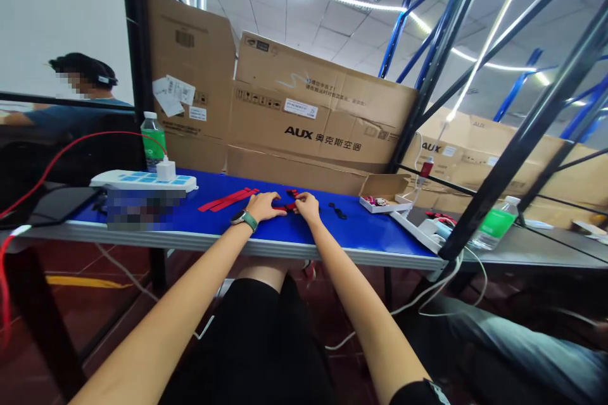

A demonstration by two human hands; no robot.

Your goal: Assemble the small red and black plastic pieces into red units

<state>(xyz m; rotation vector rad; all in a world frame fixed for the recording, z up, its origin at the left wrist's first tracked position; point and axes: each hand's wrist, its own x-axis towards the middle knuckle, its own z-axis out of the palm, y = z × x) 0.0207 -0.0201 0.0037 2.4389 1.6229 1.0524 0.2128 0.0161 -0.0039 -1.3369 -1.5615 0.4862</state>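
Presently: blue surface, far edge backed by cardboard boxes. Left hand: reaches in over the front edge, fingers curved, thumb side touching a short red-and-black strap; cannot tell whether gripping or merely resting. Right hand: just beside, fingertips pinching the strap's right end. Strap: lies between both hands, near mid-length of the surface, ends covered by fingers. Second red-and-black piece: lies just beyond, towards the far edge, partly hidden by the right hand. Red strips: lie overlapping, towards the left edge from the left hand. Small black pieces: lie towards the right edge from the right hand, too small to identify. Open carton: stands near the far right corner, contents hard to make out. Power strip: lies at the far left corner, bordered in front by a pixelated patch. Green-labelled bottle: stands behind, base hidden.
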